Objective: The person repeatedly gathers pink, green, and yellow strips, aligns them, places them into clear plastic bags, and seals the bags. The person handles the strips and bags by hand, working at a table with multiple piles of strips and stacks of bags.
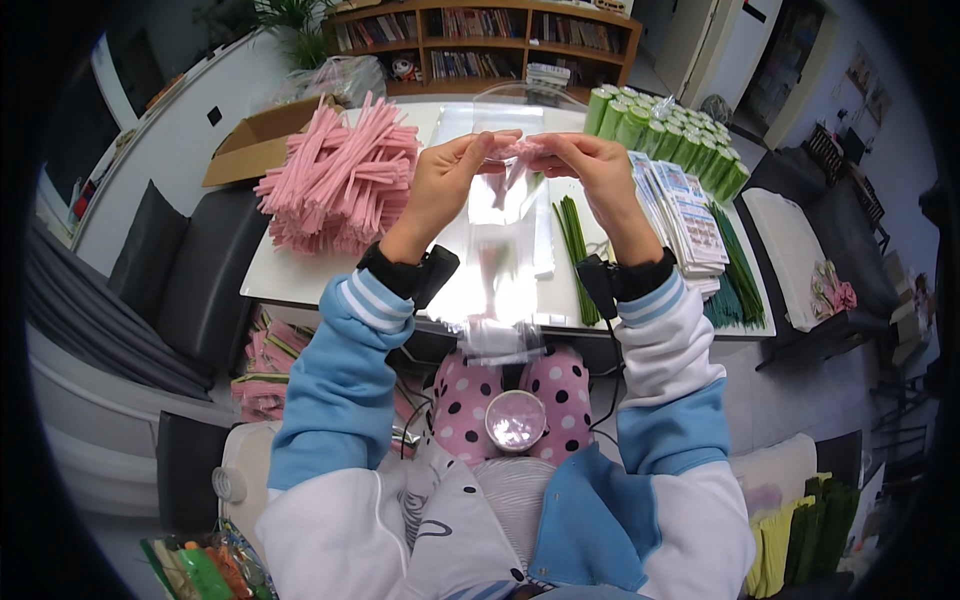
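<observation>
Both my hands are raised over the table, fingertips pinching a small pink fuzzy bundle (516, 150) that looks like chenille stems. My left hand (445, 178) grips its left side and my right hand (597, 170) its right, with thumbs and forefingers closed. Part of the bundle hangs down between the hands; its exact shape is blurred. Beneath lie shiny clear plastic bags (505, 270), some hanging over the near table edge. Left of my left hand is a big heap of pink chenille stems (335, 185). Thin green stems (574, 255) lie below my right hand.
The white table (290, 275) also carries stacked printed leaflets (690, 220), dark green stems (738, 275) and several green wrapped rolls (660, 135) at right. An open cardboard box (250, 148) stands at left. A round clear-topped container (515, 420) rests on my lap.
</observation>
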The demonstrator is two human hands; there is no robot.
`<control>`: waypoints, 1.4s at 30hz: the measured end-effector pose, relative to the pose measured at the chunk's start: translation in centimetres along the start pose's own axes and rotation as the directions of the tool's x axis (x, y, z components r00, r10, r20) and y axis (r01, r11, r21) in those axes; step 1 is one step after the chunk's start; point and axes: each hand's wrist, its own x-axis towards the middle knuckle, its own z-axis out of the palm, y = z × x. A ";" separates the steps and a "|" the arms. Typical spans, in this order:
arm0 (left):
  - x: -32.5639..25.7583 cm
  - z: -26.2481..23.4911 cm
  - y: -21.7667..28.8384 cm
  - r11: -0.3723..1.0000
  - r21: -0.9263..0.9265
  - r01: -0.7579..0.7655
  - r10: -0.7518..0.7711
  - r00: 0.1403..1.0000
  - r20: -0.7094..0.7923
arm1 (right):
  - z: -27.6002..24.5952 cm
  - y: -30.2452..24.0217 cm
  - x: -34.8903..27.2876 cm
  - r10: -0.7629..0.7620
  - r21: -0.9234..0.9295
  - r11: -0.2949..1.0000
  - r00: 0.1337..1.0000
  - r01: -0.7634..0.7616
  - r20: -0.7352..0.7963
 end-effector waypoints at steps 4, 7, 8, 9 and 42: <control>-5.8 0.0 -1.9 0.923 0.358 -0.140 0.087 0.984 0.158 | -0.6 3.0 -6.5 -0.047 -0.168 0.984 0.995 0.061 0.086; -12.7 1.3 -6.2 0.938 0.277 0.209 -0.227 0.973 0.034 | -0.6 8.5 -11.9 0.069 -0.328 0.943 0.997 -0.058 0.022; -14.6 1.8 -7.7 0.911 0.278 0.304 -0.312 0.950 -0.016 | -0.3 10.5 -13.5 0.165 -0.301 0.939 0.986 -0.166 -0.028; -16.0 2.1 -9.1 0.877 0.167 0.450 -0.449 0.893 -0.047 | 0.0 12.4 -14.8 0.280 -0.302 0.910 0.958 -0.285 -0.061; -20.6 4.2 -14.3 0.547 -0.265 0.794 -0.823 0.452 -0.345 | 3.3 19.7 -19.7 0.589 0.216 0.801 0.669 -0.559 -0.454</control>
